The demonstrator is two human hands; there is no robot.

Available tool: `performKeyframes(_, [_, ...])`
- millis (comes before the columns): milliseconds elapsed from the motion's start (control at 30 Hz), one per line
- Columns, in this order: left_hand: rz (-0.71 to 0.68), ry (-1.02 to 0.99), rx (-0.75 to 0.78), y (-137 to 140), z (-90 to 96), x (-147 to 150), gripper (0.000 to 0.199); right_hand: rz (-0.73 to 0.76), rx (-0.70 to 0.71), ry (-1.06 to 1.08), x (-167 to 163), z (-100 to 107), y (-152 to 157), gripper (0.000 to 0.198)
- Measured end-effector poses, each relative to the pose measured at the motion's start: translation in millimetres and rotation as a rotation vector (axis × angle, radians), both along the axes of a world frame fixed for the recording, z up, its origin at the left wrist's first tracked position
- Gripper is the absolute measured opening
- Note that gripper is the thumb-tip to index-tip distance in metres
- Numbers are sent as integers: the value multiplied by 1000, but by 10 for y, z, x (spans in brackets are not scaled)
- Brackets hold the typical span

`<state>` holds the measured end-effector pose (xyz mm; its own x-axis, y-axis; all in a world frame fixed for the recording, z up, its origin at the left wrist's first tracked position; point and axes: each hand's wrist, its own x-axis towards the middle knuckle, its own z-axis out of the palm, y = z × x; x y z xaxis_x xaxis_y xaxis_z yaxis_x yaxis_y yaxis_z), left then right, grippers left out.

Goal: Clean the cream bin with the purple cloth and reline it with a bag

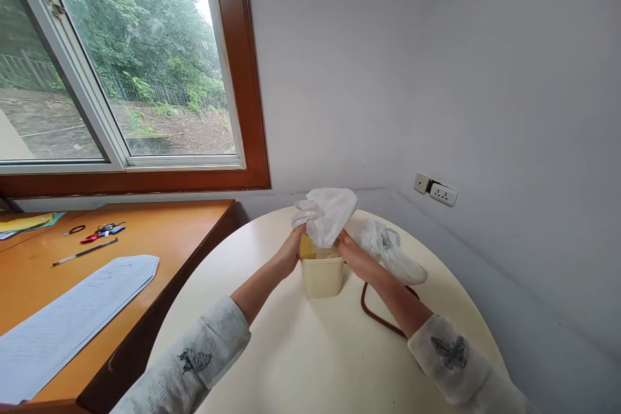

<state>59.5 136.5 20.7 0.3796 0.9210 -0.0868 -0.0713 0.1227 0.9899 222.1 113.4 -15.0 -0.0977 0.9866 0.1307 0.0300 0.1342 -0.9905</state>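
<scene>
A small cream plastic bin (322,279) stands upright on the round table. A thin white plastic bag (334,210) bunches above its opening and hangs partly into it, and something yellow shows inside at the left. My left hand (292,247) is closed on the bag at the bin's left rim. On the other side, my right hand (347,248) grips the bag near the right rim. The bag and rim hide most of my fingertips. Just right of the bin lies another crumpled translucent plastic bag (400,262), partly behind my right forearm.
A brown loop (376,315), like a handle, lies on the cream round table (310,356) under my right forearm. The wooden desk (184,233) at left holds papers (87,310), a pen (85,252) and keys (104,230). Wall sockets (443,194) are at right.
</scene>
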Motion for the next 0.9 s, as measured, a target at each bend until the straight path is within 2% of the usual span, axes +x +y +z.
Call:
performKeyframes(200, [42,-91,-137,-352,116,-204,48,38,-112,70,-175,97,-420,60])
performKeyframes(433, [-13,-157,-233,-850,196,-434,47,210,-239,222,-238,215,-941,55])
performKeyframes(567, [-37,-179,-243,-990,186,-514,49,241,-274,235,-224,333,-1117,54])
performKeyframes(667, [-56,-214,-218,-1023,145,-572,48,277,-270,261,-183,341,-1151,51])
performKeyframes(733, [-16,-199,-217,-1019,110,-617,46,250,-268,262,-130,297,-1110,46])
performKeyframes(833, [66,-122,-197,-1010,91,-696,44,60,-232,224,-27,242,-990,41])
performKeyframes(900, [54,-75,-142,-1024,121,-751,43,-47,-169,198,34,275,-925,41])
